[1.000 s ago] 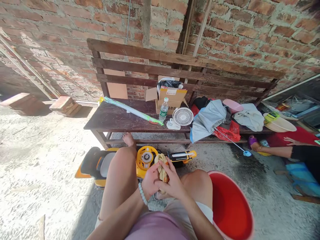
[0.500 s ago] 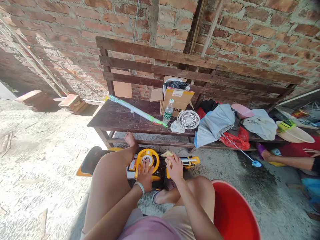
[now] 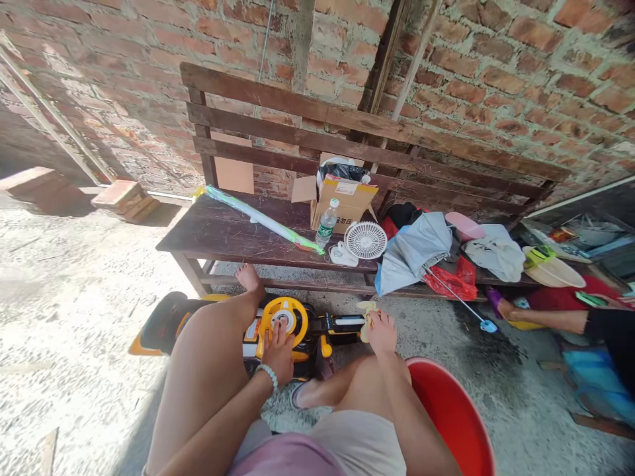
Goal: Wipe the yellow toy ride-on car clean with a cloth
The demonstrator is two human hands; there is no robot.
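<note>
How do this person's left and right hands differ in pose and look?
The left hand lies with fingers extended on the yellow steering wheel; the right hand grips a pale yellow cloth. The left hand has a beaded bracelet at its wrist; the right hand shows none. Both hands are ungloved.

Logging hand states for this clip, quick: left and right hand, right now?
Left hand: open, fingers on the yellow steering wheel.
Right hand: closed, holding a yellowish cloth.
</note>
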